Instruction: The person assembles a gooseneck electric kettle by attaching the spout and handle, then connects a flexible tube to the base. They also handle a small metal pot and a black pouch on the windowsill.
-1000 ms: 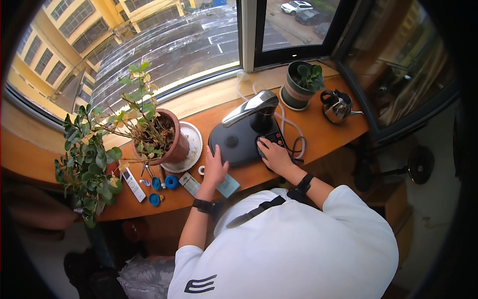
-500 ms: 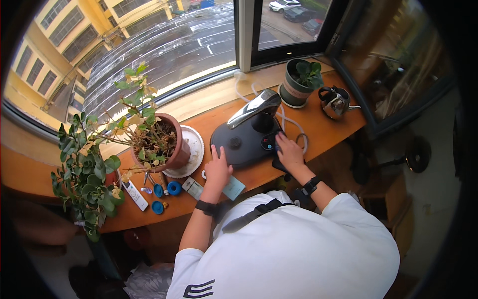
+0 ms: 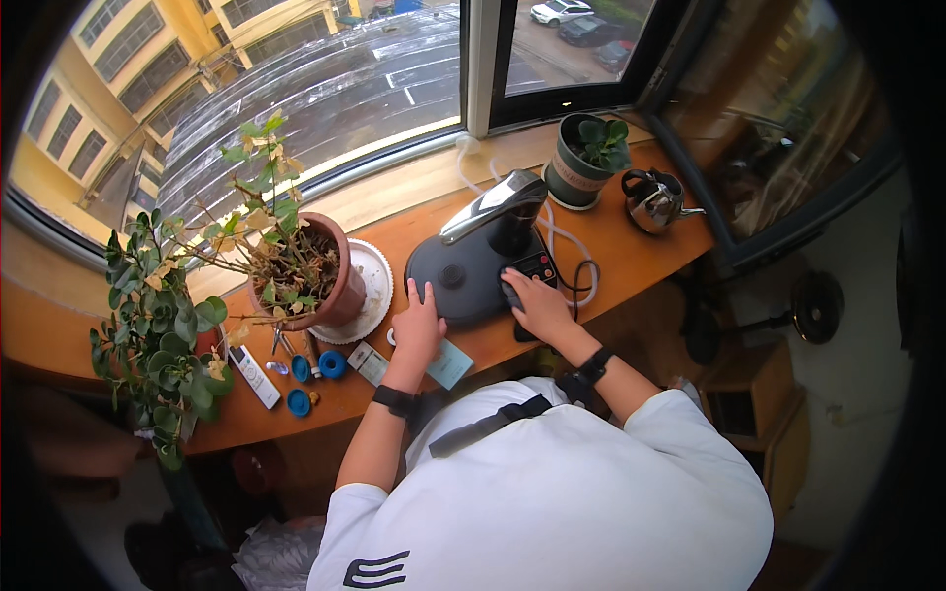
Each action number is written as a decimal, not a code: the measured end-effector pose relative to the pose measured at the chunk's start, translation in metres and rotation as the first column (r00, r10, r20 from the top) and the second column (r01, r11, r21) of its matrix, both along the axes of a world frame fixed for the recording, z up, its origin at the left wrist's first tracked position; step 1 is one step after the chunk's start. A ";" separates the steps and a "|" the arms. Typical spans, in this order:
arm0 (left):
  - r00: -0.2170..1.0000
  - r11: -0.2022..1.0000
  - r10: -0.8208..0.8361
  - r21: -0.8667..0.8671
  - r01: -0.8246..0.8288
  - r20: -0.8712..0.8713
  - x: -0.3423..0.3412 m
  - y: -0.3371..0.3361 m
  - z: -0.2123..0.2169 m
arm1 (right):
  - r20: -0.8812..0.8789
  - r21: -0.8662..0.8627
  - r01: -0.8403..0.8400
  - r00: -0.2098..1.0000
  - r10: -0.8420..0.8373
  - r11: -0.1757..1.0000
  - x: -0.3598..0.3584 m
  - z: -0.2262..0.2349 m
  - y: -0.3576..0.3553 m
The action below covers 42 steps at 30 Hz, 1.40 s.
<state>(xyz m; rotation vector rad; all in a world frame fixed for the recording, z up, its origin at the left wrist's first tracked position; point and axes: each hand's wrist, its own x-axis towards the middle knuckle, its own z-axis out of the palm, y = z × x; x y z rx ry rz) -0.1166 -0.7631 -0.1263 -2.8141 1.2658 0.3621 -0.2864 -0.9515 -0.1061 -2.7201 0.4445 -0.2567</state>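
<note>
In the middle of the wooden table sits a black electric tea-kettle base [image 3: 453,295] with a flat rounded plate and a silver spout arm [image 3: 493,206] on a black column. My left hand [image 3: 420,323] rests at its left front edge, index and middle fingers stretched out. My right hand [image 3: 540,308] lies over the front right of the base, fingers extended just before a small control panel [image 3: 540,266] with red marks. A pale clear hose [image 3: 574,236] runs behind and beside the base.
A potted plant [image 3: 340,294] on a white saucer [image 3: 371,295] stands left. A dark green pot [image 3: 572,177] and a metal kettle [image 3: 654,205] stand right. Blue round caps [image 3: 332,364], a white remote [image 3: 256,378] and a light blue card [image 3: 450,364] lie near the front edge.
My right hand has moved left and nearer along the base, off the control panel, whose red marks now show. The left hand stays at the base's edge. The view has shifted slightly.
</note>
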 end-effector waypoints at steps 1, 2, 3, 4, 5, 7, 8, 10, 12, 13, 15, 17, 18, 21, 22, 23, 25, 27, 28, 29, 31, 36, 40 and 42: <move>1.000 1.000 -0.002 -0.006 0.002 0.001 -0.001 0.000 0.002 | -0.007 -0.016 0.009 1.000 -0.009 1.000 0.010 -0.002 0.005; 1.000 1.000 -0.003 -0.013 0.003 0.001 -0.001 0.000 0.005 | -0.032 -0.022 0.017 0.999 -0.018 1.000 0.017 -0.002 0.008; 1.000 1.000 0.000 -0.022 0.000 0.001 -0.001 0.000 0.007 | -0.056 -0.031 0.021 0.998 -0.023 0.999 0.024 -0.001 0.010; 1.000 0.999 0.007 -0.042 -0.007 0.000 0.000 0.000 0.003 | -0.081 -0.040 0.025 0.996 -0.028 0.999 0.027 0.001 0.013; 1.000 1.000 0.006 -0.020 -0.006 -0.009 -0.002 0.003 0.002 | -0.128 -0.023 -0.016 0.992 0.013 1.000 0.022 0.002 0.018; 1.000 1.000 -0.004 0.013 0.004 -0.017 0.000 0.000 0.004 | -0.211 0.006 -0.088 0.974 0.087 0.996 0.006 0.007 0.028; 1.000 1.000 0.005 0.017 -0.004 -0.020 0.000 -0.001 0.007 | -0.211 0.005 -0.111 0.971 0.110 0.994 -0.001 0.006 0.029; 1.000 1.000 0.019 -0.010 -0.019 -0.014 -0.004 -0.002 0.005 | -0.150 0.007 -0.118 0.982 0.118 0.993 0.002 0.002 0.019; 0.999 0.999 0.030 -0.041 -0.030 -0.015 -0.006 -0.002 0.002 | -0.152 -0.041 -0.090 0.985 0.082 0.995 0.022 -0.005 0.007; 0.999 0.998 0.035 -0.055 -0.036 -0.019 -0.006 -0.001 0.001 | -0.182 -0.056 -0.067 0.982 0.056 0.996 0.037 -0.004 0.006; 0.999 0.997 0.041 -0.064 -0.042 -0.032 -0.005 0.000 0.001 | -0.231 -0.098 -0.022 0.973 -0.001 0.995 0.066 -0.001 0.007; 0.998 0.998 0.038 -0.049 -0.041 -0.056 -0.004 0.000 0.004 | -0.228 -0.150 -0.045 0.974 0.009 0.988 0.068 -0.012 0.008; 0.998 0.997 0.042 -0.058 -0.046 -0.053 -0.003 0.002 0.003 | -0.245 -0.154 -0.070 0.969 0.030 0.986 0.060 -0.012 0.014; 0.997 0.995 0.057 -0.075 -0.061 -0.061 -0.004 0.001 0.001 | -0.315 -0.201 -0.155 0.945 0.086 0.967 0.032 0.004 0.029; 0.995 0.995 0.066 -0.071 -0.072 -0.078 -0.005 0.000 0.004 | -0.359 -0.206 -0.154 0.930 0.072 0.966 0.031 0.003 0.030; 0.993 0.994 0.076 -0.066 -0.082 -0.094 -0.005 -0.001 0.006 | -0.402 -0.211 -0.154 0.914 0.058 0.965 0.032 0.002 0.030; 0.993 0.992 0.072 -0.094 -0.082 -0.096 -0.004 -0.002 0.003 | -0.308 -0.284 -0.122 0.951 0.030 0.951 0.050 -0.013 0.019; 0.993 0.991 0.073 -0.109 -0.083 -0.091 -0.003 0.000 -0.002 | -0.231 -0.322 -0.081 0.973 0.005 0.943 0.081 -0.030 0.004; 0.994 0.990 0.068 -0.115 -0.078 -0.087 -0.002 0.001 -0.003 | -0.205 -0.331 -0.053 0.979 -0.017 0.942 0.099 -0.036 -0.004; 0.995 0.991 0.057 -0.120 -0.067 -0.082 -0.003 0.000 -0.003 | -0.179 -0.337 -0.019 0.983 -0.044 0.941 0.112 -0.038 -0.010; 0.995 0.991 0.063 -0.111 -0.072 -0.081 -0.005 0.000 0.001 | -0.290 -0.274 -0.032 0.956 -0.051 0.961 0.133 -0.033 -0.020; 0.993 0.985 0.079 -0.148 -0.092 -0.089 -0.005 0.003 -0.001 | -0.216 -0.158 -0.153 0.969 0.117 0.975 0.101 -0.014 0.000; 0.990 0.983 0.105 -0.143 -0.118 -0.096 -0.009 0.000 0.001 | -0.288 -0.186 -0.144 0.954 0.087 0.972 0.086 -0.017 0.002; 0.991 0.981 0.099 -0.157 -0.112 -0.089 -0.010 -0.004 0.001 | -0.232 -0.293 -0.036 0.972 -0.035 0.955 0.104 -0.037 0.000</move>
